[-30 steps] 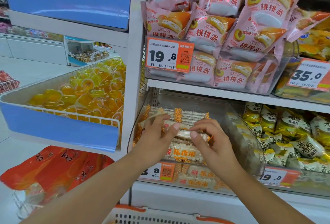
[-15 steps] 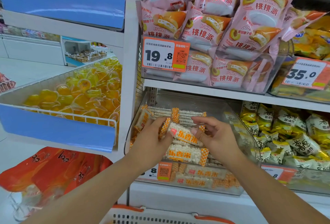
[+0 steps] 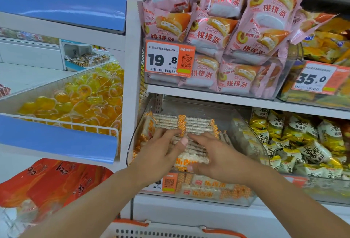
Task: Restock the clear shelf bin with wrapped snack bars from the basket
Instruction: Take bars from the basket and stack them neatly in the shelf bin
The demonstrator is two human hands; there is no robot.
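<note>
Snack bars (image 3: 191,159), clear-wrapped puffed-rice bars with orange checkered ends, sit in the clear shelf bin (image 3: 244,124) on the lower shelf, below the pink peach-pie packs (image 3: 214,29). Both hands are inside the bin on top of the front stack. Left hand (image 3: 161,154): fingers extended and spread, flat on the wrappers, gripping nothing. Right hand (image 3: 217,160): fingers laid forward over the stack, thumb tucked at the near edge of the printed bar; appears to press rather than grasp. Judged step: squaring and seating the newly placed bars. To do it well: press evenly with flat palms, nudge ends flush with the rear row (image 3: 181,124), avoid crushing the brittle rice. Orientation: long axes run left-right, parallel to the bin front; rear bars stand on edge, front bar lies label-up. Basket (image 3: 170,230) rim is visible at the bottom edge; contents not visible.
</note>
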